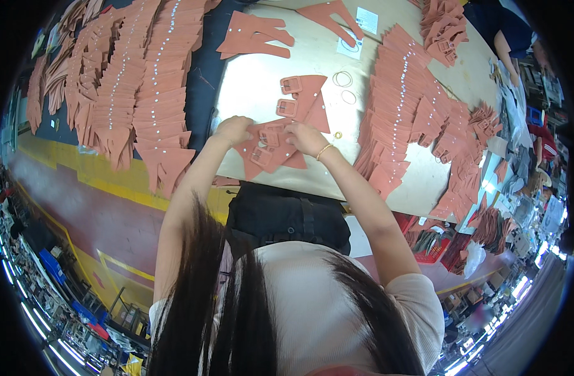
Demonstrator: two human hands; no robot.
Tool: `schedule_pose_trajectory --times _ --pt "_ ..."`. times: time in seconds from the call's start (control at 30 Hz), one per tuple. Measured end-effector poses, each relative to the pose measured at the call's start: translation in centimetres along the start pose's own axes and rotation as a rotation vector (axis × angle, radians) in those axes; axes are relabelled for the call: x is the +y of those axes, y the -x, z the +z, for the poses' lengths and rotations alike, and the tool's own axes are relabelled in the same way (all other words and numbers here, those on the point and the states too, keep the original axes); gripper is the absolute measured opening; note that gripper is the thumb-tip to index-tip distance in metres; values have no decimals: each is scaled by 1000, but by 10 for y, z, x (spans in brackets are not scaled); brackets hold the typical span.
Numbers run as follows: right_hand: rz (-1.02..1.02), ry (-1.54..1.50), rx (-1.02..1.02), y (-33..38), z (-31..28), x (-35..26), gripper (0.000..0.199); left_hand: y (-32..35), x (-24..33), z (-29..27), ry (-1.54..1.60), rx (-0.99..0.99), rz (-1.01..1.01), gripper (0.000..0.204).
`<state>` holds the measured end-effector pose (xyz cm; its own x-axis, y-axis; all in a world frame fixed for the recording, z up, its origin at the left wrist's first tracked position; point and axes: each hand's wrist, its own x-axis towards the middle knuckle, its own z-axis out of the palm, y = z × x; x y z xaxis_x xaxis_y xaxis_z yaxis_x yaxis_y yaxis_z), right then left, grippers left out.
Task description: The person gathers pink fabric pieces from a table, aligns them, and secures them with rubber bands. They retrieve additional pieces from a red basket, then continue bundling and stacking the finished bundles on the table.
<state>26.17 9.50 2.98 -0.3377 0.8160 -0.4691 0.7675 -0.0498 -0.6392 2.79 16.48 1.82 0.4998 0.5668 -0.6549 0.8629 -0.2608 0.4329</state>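
A flat salmon-coloured strap piece with square buckles (278, 159) lies in front of me on the pale tabletop (237, 88). My left hand (235, 130) grips its upper left edge with bent fingers. At its upper right, my right hand (306, 139) pinches the same piece close to a buckle (270, 137), thumb and fingers together. The fingertips of both hands are partly hidden. Just beyond them rests another buckled piece (312, 100), with two square buckles along its left side, partly overlapped by the nearer one.
Long overlapping rows of salmon pieces (165, 94) fill the left side. Another fanned row (387, 100) runs along the right, beside buckled bundles (442, 125). Forked pieces (252, 34), a white slip (367, 20) and rubber bands (342, 79) lie farther back. A person's arm (505, 53) shows at upper right.
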Motion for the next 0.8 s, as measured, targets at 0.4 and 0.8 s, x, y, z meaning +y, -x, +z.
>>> schedule_pose_trajectory --times 0.4,0.8 --pt "-159 474 203 -23 3 -10 34 4 8 -7 -63 -35 8 39" --pt "140 -193 -28 62 -83 -49 35 85 -36 77 1268 237 -217 25"
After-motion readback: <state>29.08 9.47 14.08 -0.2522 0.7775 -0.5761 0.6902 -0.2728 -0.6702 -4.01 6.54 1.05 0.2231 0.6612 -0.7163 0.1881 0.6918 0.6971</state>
